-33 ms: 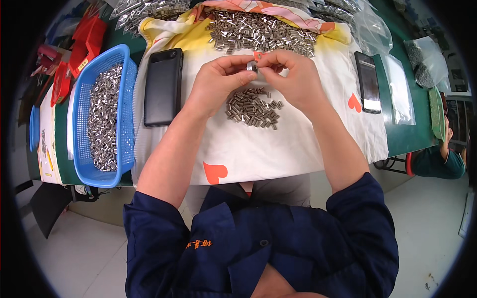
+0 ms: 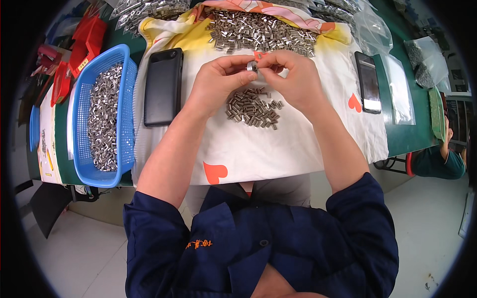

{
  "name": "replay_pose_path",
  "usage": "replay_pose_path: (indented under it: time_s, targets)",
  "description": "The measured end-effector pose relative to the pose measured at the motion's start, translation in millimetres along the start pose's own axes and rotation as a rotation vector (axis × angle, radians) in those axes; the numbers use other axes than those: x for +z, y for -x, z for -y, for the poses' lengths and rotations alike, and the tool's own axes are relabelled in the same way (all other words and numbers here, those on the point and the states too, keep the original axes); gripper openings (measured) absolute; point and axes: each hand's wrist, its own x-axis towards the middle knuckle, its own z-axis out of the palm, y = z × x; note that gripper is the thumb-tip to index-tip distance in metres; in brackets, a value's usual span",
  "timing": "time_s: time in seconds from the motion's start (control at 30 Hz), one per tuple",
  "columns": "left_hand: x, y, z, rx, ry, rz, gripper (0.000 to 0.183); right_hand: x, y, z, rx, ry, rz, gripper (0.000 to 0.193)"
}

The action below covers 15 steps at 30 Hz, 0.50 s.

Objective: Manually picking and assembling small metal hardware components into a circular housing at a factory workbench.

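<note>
Over the middle of the white cloth (image 2: 293, 154), my left hand (image 2: 214, 82) pinches a small round metal piece (image 2: 252, 66) between thumb and fingers. My right hand (image 2: 295, 77) is closed in a pinch right beside that piece; what its fingertips hold, if anything, is too small to make out. Just below both hands lies a small heap of short metal sleeves (image 2: 252, 109). Beyond them spreads a larger heap of similar metal sleeves (image 2: 263, 34), on the cloth's yellow and pink patterned end.
Left of the cloth, a blue plastic basket (image 2: 130, 99) holds many small metal pieces. A black rectangular case (image 2: 163, 89) lies beside it, with red bins (image 2: 88, 47) farther off. To the right are a phone (image 2: 367, 82), clear bags (image 2: 399, 89), a green tray (image 2: 437, 114) and another person's sleeve (image 2: 437, 163).
</note>
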Motion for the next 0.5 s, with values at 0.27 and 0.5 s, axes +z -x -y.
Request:
replay_pose_path:
  time_s: [0.27, 0.5]
  targets:
    - [-2.2, 0.4, -1.5, 0.012, 0.028, -0.002, 0.03, 0.7, -0.6, 2.9, 0.008, 0.006, 0.01, 0.01]
    - [0.6, 0.0, -0.8, 0.026, -0.131, -0.025, 0.03, 4.5, 1.7, -1.1, -0.186, 0.182, -0.028, 0.008]
